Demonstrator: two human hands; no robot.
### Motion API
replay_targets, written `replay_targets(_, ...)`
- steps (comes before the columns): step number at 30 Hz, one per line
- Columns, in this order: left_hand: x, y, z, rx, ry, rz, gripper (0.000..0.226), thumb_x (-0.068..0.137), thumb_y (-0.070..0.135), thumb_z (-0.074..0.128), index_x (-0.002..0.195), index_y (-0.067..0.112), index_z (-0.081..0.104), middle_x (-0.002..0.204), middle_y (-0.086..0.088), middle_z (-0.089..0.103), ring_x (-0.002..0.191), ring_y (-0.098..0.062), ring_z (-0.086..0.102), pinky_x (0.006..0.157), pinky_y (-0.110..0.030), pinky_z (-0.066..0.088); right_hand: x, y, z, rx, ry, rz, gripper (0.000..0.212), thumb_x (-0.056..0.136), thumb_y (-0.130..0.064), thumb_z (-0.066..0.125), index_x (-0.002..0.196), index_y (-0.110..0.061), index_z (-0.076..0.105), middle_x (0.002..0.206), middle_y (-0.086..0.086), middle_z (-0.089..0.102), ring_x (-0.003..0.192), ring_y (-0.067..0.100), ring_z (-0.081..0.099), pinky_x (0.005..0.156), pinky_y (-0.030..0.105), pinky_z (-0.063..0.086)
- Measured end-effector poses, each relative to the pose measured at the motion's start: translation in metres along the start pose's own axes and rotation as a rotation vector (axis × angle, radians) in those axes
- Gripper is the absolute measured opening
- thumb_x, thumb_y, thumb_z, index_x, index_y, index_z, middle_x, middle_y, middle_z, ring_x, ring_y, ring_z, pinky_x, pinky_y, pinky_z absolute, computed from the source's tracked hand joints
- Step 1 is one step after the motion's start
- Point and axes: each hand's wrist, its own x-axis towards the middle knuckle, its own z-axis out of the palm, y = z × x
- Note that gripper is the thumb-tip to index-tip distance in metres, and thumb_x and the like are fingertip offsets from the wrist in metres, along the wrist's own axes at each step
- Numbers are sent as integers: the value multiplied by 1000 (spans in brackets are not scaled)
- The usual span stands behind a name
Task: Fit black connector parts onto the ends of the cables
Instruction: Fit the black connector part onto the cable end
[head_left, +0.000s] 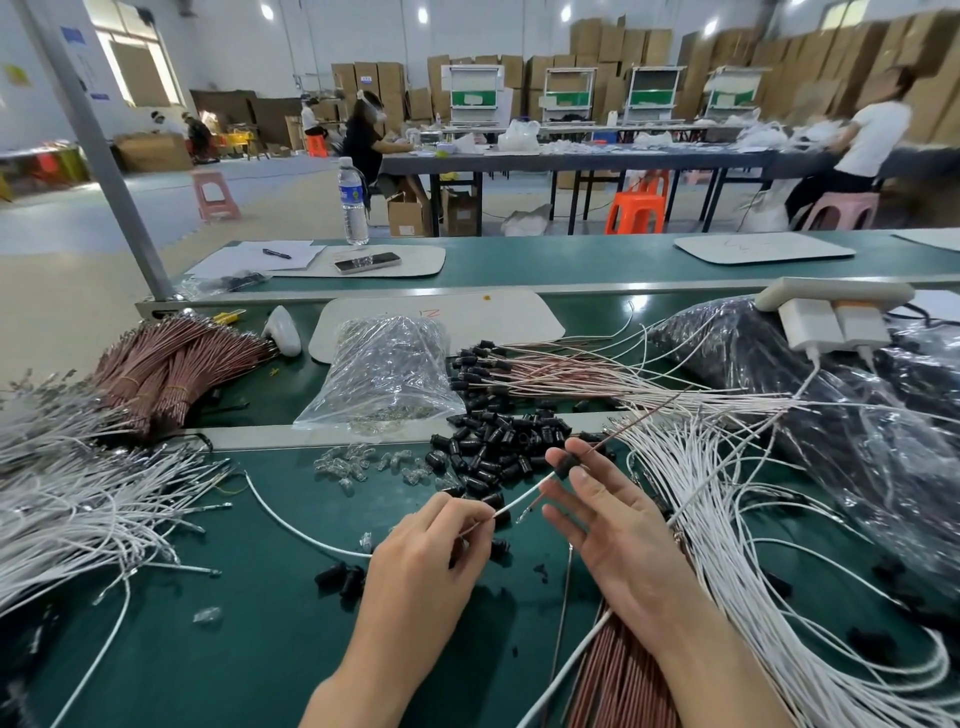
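Left hand (431, 545) pinches white cable (524, 496), its end meeting the black connector (563, 469) pinched in right hand (618, 525) grip.

Your left hand (431, 545) and right hand (623, 535) are bare, with slender fingers (597, 480); both forearms (363, 670) run bare to the view's lower edge.

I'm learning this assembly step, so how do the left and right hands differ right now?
The left hand pinches the white cable with curled fingers; the right hand pinches the black connector at its fingertips, its other fingers stretched out. The left hand sits nearer the person; the right hand reaches farther, toward the pile of black connectors. Both grip with the fingertips.
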Motion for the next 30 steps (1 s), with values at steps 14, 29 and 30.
replay_targets(14,0,0,0,-22,19,-7,19,90,17,73,97,33,64,88,21,61,77,-7,63,66,-33,55,-1,1,5,-32,-17,18,33,85,-10,67,117,-14,72,124,12,71,98,24,74,74,30,61)
replay_targets(29,0,-2,1,-26,16,17,16,93,23,68,100,35,61,91,21,58,77,-9,63,65,-34,54,-4,3,10,-98,-48,28,31,84,-15,69,113,-17,77,125,12,71,100,24,73,77,30,60)
replay_targets(30,0,-2,1,-28,17,18,14,94,24,67,101,34,61,91,21,58,77,-9,63,65,-34,54,-4,3,11,-94,-50,32,30,84,-14,69,112,-17,77,124,12,71,100,24,73,78,30,60)
